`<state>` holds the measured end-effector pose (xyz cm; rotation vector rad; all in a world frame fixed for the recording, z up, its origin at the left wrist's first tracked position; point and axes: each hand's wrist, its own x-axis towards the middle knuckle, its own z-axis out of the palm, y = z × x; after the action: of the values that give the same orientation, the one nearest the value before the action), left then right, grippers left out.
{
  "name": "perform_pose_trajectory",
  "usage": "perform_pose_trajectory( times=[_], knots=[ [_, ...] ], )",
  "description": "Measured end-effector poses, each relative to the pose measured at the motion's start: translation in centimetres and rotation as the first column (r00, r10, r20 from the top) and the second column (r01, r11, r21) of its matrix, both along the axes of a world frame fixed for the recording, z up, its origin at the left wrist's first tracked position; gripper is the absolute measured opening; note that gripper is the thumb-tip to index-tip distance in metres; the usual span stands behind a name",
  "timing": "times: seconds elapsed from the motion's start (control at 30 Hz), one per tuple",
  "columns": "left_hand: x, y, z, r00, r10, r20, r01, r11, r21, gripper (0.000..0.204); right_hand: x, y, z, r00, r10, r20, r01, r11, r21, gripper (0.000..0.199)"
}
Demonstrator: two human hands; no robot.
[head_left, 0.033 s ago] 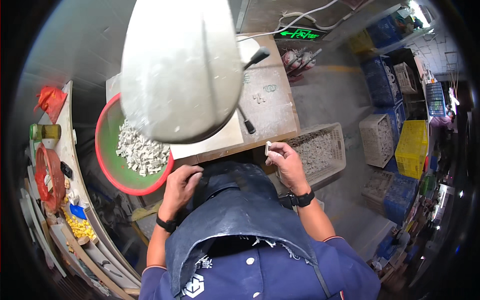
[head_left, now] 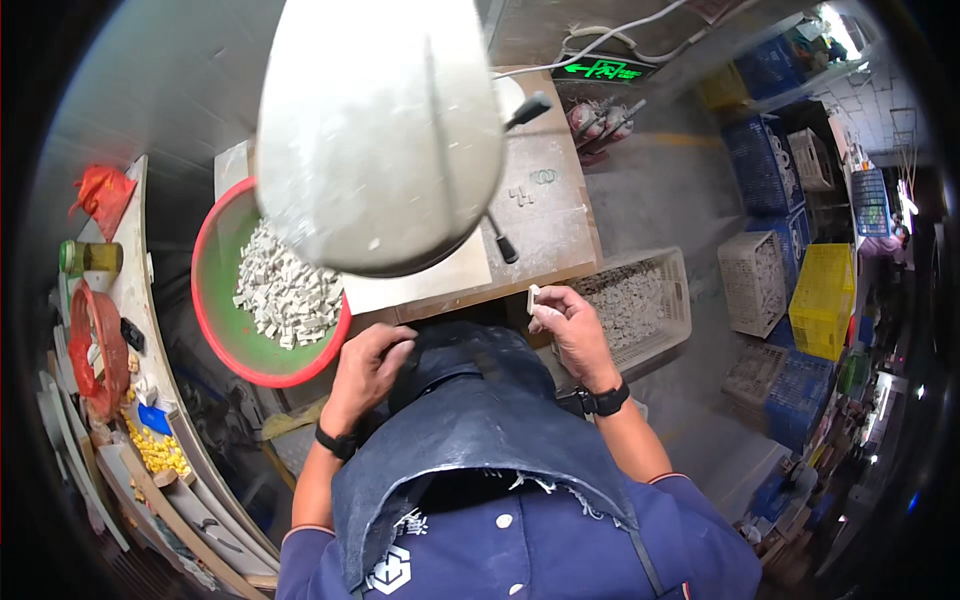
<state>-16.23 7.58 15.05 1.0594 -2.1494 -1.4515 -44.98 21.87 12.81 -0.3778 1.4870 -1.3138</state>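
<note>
- Right hand (head_left: 568,325): thumb and forefinger pinch a small white oblong piece (head_left: 533,299), held upright at their tips.
- Left hand (head_left: 370,365): fingers loosely curled; cannot tell whether anything lies inside.
- Left of the left hand: a round green plastic tub with red rim (head_left: 215,265), heaped with small white blocks (head_left: 285,295).
- Just beyond the right hand: a dusty pale-brown wooden surface (head_left: 560,225).

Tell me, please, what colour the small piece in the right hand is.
The small piece is off-white, best seen in the head view.
</note>
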Motion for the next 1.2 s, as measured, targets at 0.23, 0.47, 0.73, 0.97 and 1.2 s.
perform_pose_trajectory(
  times=[0.23,0.47,0.73,0.97,1.2],
  knots=[
    [-2.1,-0.7,1.0,0.982,-0.111,-0.15,0.131,0.982,0.134,0.03,5.6,-3.7,3.6,0.974,0.224,0.006,-0.224,0.973,-0.053,0.025],
    [-1.4,0.0,0.0,0.975,0.049,-0.217,-0.009,0.983,0.184,0.04,8.1,-7.2,3.9,0.938,0.346,0.016,-0.345,0.937,-0.05,0.026],
    [-1.8,0.8,-1.9,0.925,0.189,-0.328,-0.24,0.963,-0.12,0.033,9.1,-9.0,3.4,0.916,0.398,0.044,-0.396,0.917,-0.041,0.023],
    [-2.3,0.1,-2.6,0.94,0.194,-0.28,-0.302,0.856,-0.421,0.03,8.6,-9.7,2.1,0.889,0.431,0.151,-0.424,0.902,-0.081,0.018],
    [-2.3,-0.1,-2.9,0.946,0.183,-0.266,-0.267,0.906,-0.328,0.028,8.2,-9.8,2.0,0.937,0.347,-0.03,-0.349,0.933,-0.092,0.02]
  ],
)
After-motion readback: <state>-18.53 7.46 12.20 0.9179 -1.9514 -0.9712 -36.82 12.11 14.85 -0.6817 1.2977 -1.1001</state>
